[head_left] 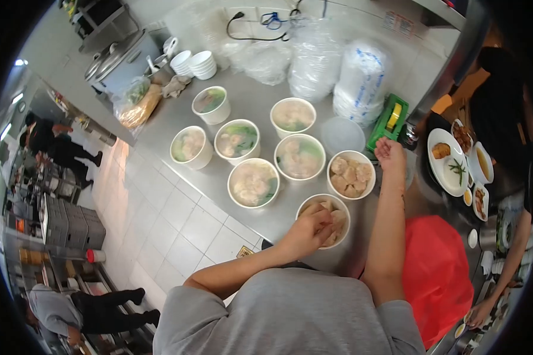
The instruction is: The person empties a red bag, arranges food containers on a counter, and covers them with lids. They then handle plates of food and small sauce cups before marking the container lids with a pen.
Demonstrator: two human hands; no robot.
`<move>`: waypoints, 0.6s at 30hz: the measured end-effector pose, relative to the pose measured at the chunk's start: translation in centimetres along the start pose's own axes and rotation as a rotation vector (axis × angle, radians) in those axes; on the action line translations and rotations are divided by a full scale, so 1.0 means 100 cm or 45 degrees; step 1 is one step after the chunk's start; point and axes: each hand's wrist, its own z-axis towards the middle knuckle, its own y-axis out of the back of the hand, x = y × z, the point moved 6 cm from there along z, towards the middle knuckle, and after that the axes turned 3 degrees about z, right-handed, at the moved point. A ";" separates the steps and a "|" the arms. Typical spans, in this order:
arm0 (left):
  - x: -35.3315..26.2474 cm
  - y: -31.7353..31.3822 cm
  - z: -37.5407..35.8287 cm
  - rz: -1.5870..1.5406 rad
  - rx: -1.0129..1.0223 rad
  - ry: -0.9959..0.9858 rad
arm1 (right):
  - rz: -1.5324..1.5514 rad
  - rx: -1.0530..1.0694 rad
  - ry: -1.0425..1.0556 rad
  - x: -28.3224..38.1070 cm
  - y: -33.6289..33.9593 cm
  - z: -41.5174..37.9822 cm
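Observation:
My left hand [315,226] reaches into the nearest white paper bowl [344,232], its fingers bent and close together over pale dumplings; whatever they pinch is hidden. Farther right, my right hand [391,154] is raised with fingers curled in, beside the green tape dispenser [387,125]; I cannot make out anything in it. Between the hands stands an uncovered bowl of dumplings [350,175]. Several bowls with clear lids, such as one with dumplings and greens [299,157], stand to the left. A round translucent lid [343,136] lies behind the uncovered bowl.
Wrapped stacks of containers [359,83] line the wall. White bowls [202,64] and a large pot [122,62] stand at back left. A plate of food [447,163] is at right, with a red bag-like item [435,278] nearer me. Other people work on both sides.

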 end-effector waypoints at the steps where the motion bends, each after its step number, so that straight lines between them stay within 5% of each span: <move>1: 0.004 -0.002 -0.003 -0.071 0.034 0.113 | 0.002 -0.017 0.013 -0.001 0.001 0.000; 4: -0.005 -0.007 0.002 -0.036 0.114 -0.040 | -0.012 -0.050 -0.043 -0.003 0.003 0.010; 5: -0.014 -0.002 0.005 0.058 -0.041 -0.316 | -0.033 -0.033 -0.080 -0.003 0.005 0.018; 7: -0.019 0.003 0.013 0.168 0.053 -0.323 | -0.177 -0.017 -0.141 -0.010 0.004 0.024; 10: -0.027 0.029 0.010 0.136 0.082 -0.307 | -0.595 -0.070 0.176 0.010 -0.027 -0.012; 12: -0.023 0.067 0.001 0.009 -0.006 -0.177 | -0.468 0.132 0.470 0.025 -0.085 -0.059; 16: 0.007 0.171 -0.031 -0.013 -0.413 0.120 | -0.232 0.828 0.435 -0.015 -0.227 -0.131; 18: 0.044 0.202 -0.042 -0.128 -0.544 0.302 | -0.345 0.923 0.402 -0.057 -0.281 -0.131</move>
